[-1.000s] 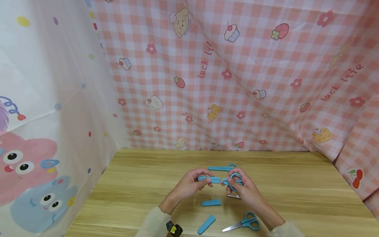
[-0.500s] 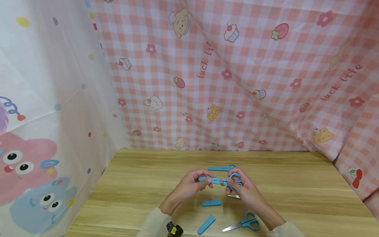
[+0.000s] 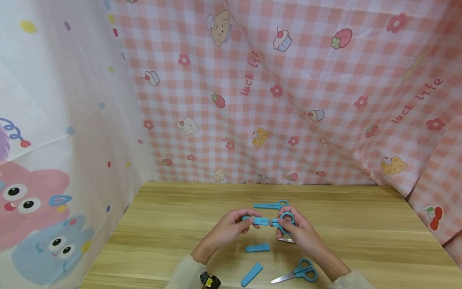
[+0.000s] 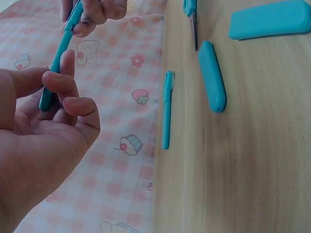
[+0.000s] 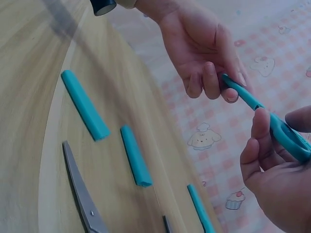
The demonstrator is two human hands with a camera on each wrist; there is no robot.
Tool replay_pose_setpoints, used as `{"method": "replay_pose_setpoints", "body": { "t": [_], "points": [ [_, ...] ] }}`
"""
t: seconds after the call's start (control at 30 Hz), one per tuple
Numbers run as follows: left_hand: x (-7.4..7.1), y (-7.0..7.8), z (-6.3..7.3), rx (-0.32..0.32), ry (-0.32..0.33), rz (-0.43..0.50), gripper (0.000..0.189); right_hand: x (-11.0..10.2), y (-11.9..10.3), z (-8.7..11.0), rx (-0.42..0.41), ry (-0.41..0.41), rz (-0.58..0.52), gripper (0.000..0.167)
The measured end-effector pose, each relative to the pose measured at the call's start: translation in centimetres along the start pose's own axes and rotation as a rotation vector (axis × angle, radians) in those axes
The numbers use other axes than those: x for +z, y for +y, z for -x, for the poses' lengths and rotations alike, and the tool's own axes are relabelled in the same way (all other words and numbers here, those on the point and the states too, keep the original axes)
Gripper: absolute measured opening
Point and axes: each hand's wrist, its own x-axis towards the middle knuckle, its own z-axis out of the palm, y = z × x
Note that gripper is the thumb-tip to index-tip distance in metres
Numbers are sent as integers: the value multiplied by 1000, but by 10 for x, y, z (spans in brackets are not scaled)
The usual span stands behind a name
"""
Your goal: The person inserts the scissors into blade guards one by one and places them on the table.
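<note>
My left hand pinches a light-blue scissors cover between thumb and fingers. Opposite it, my right hand grips the blue handles of a pair of scissors. The blades point left into the cover, and a short strip of metal shows between cover and handles. Both hands are raised above the table. Under the right hand, the blade of another pair of scissors sticks out, its handles hidden in the head view. Two loose blue covers, a nearer one and a farther one, lie below the hands.
Uncovered scissors lie at the front right, tips pointing left. Behind the hands rests a covered pair of scissors. The wooden table meets a pink checked cloth at the back and a white printed cloth on the left.
The left thumb has shifted slightly left along the cover, and the cover's printed mark shows differently. Both hands otherwise stay nearly in place, and the things on the table have not moved.
</note>
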Motion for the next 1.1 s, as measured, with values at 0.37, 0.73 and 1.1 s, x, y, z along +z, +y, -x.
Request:
{"method": "replay_pose_setpoints", "body": {
  "t": [0.37, 0.73, 1.1],
  "points": [
    [-1, 1, 2, -4, 38, -14, 20, 2, 2, -1, 9, 5, 86, 13],
    [2, 1, -1, 27, 30, 21, 20, 1, 3, 0, 6, 18, 63, 10],
    [3, 4, -2, 27, 38, 17, 17, 3, -1, 0, -19, 24, -15, 9]
  ]
}}
